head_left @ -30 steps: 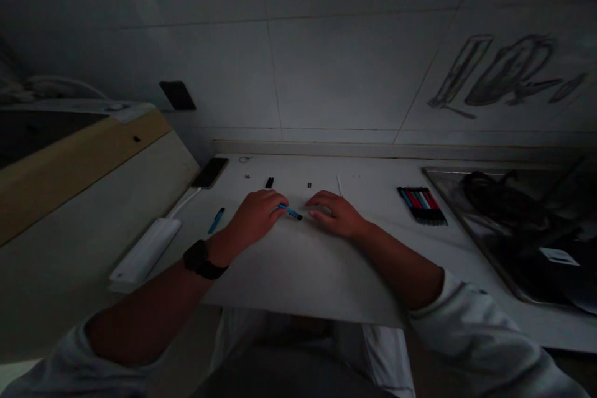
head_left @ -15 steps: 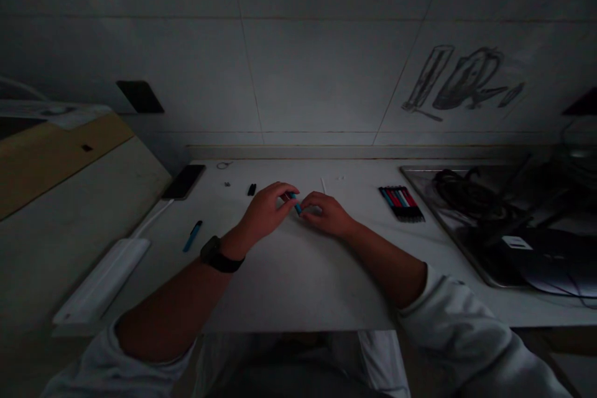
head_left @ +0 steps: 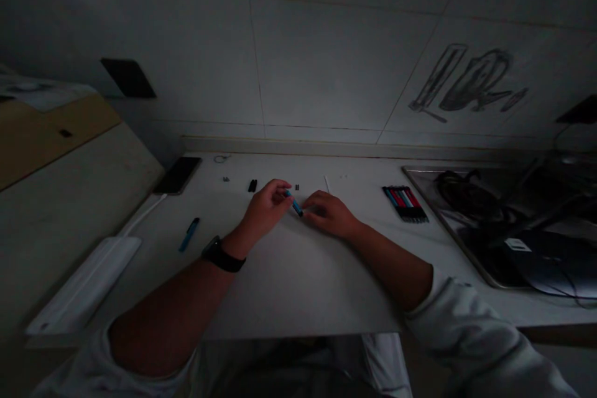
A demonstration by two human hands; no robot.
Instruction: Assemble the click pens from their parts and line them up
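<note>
My left hand [head_left: 270, 204] is closed, its thumb and fingers pinching a short blue pen barrel [head_left: 293, 201]. The barrel slants down to the right and has a black end. At that black end sit the curled fingertips of my right hand [head_left: 329, 214], closed around it; part of the contact is hidden. Just behind the barrel lie two tiny dark pieces [head_left: 297, 187]. Two black clip-like parts [head_left: 252, 186] rest beyond my left hand. A thin white stick [head_left: 327, 184], like a refill, lies behind my right hand. Another blue pen part [head_left: 189, 235] with a black end lies to the left.
A row of red, blue and black pens [head_left: 405, 204] lies at the right, beside a metal-rimmed hob [head_left: 448, 230] holding dark items. On the left are a phone [head_left: 178, 175] and a white power strip [head_left: 86, 286]. Small grey bits [head_left: 226, 179] and a ring [head_left: 222, 158] lie near the wall.
The view has tilted slightly. The barrel shows more fully between my hands, its black end now visible. Two tiny dark pieces behind it have come into sight.
</note>
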